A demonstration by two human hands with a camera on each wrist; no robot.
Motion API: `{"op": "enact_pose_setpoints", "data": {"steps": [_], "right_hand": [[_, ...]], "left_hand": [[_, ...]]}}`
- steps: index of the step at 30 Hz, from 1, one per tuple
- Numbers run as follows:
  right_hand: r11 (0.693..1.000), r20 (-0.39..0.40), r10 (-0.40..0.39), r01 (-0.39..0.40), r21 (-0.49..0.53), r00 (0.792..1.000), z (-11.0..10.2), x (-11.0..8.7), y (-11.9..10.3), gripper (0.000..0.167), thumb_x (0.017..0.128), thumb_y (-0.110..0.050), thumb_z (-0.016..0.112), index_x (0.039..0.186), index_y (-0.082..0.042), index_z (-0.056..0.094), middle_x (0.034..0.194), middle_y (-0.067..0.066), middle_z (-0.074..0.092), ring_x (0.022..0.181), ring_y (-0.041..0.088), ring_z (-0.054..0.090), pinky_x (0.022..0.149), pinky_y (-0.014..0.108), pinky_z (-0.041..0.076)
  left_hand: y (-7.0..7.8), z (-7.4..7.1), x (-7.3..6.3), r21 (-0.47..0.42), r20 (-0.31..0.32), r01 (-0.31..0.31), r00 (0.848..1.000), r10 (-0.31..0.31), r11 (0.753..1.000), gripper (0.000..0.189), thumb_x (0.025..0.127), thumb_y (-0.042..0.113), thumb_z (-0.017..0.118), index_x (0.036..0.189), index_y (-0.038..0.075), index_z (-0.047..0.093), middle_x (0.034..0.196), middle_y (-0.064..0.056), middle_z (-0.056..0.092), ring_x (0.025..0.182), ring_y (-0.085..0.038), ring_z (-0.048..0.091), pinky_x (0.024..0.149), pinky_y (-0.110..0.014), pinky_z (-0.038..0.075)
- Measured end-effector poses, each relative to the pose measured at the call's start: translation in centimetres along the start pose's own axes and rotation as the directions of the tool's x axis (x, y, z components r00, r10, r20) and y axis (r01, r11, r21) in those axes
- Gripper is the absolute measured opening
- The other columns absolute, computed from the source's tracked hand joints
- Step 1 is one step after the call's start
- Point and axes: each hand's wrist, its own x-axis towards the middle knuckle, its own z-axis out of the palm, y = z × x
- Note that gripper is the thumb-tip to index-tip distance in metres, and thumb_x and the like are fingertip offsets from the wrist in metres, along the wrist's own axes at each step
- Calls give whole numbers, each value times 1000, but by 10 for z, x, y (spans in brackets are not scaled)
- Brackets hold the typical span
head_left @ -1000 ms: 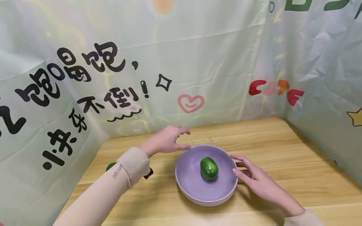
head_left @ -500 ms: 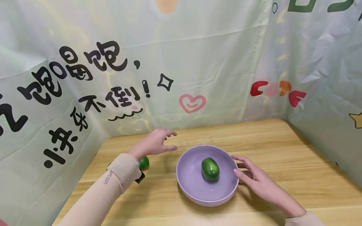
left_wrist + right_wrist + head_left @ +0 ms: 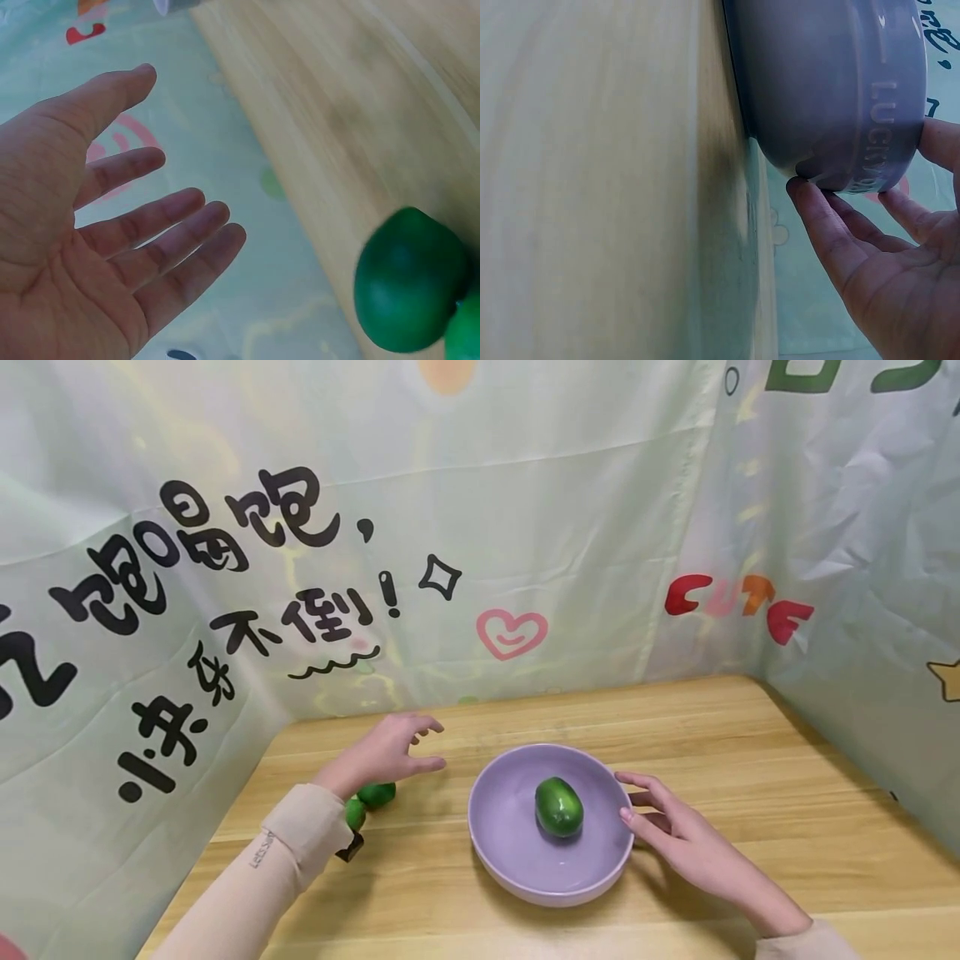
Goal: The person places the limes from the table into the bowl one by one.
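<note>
A glossy green oval fruit lies in a lavender bowl on the wooden table. My right hand rests at the bowl's right side, its fingertips and thumb spread against the outer wall. The right wrist view shows those fingertips on the bowl wall beside raised lettering. To the left of the bowl, my left hand hovers with nothing in it, thumb and fingers spread apart. Under its wrist sit a dark green fruit and a lighter green one, partly hidden by the arm.
A printed cloth surrounds the wooden table at the back and both sides. A small dark block-like object shows beneath the left cuff. In the left wrist view the dark green fruit lies near the table's edge.
My left hand has moved left and slightly down, away from the bowl's rim, and the green fruits beneath its arm have come more into view. The right hand has stayed at the bowl.
</note>
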Motion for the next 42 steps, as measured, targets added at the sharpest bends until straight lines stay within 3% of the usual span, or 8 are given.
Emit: {"op": "enact_pose_setpoints", "data": {"steps": [18, 29, 42], "right_hand": [[999, 14, 10, -10, 33, 1000, 0, 1, 0, 48, 113, -23, 57, 157, -10, 46, 158, 26, 48, 118, 33, 74, 90, 26, 62], [999, 20, 11, -12, 34, 1000, 0, 1, 0, 47, 113, -23, 57, 156, -9, 46, 158, 27, 48, 118, 35, 74, 90, 26, 62], [999, 20, 16, -17, 38, 1000, 0, 1, 0, 47, 113, -23, 57, 157, -9, 46, 159, 26, 47, 120, 38, 73, 90, 26, 62]], "left_hand": [[-41, 3, -17, 20, 43, 146, 988, -147, 989, 53, 98, 36, 79, 140, 6, 66, 137, -19, 70, 126, -40, 66, 105, -58, 54], [-51, 6, -22, 37, 39, 153, 987, -155, 987, 50, 98, 35, 79, 136, 4, 68, 132, -20, 72, 121, -40, 68, 104, -58, 55], [-62, 10, -33, 60, 30, 216, 976, -218, 975, 52, 96, 40, 81, 130, 3, 70, 128, -21, 73, 120, -42, 67, 102, -57, 55]]}}
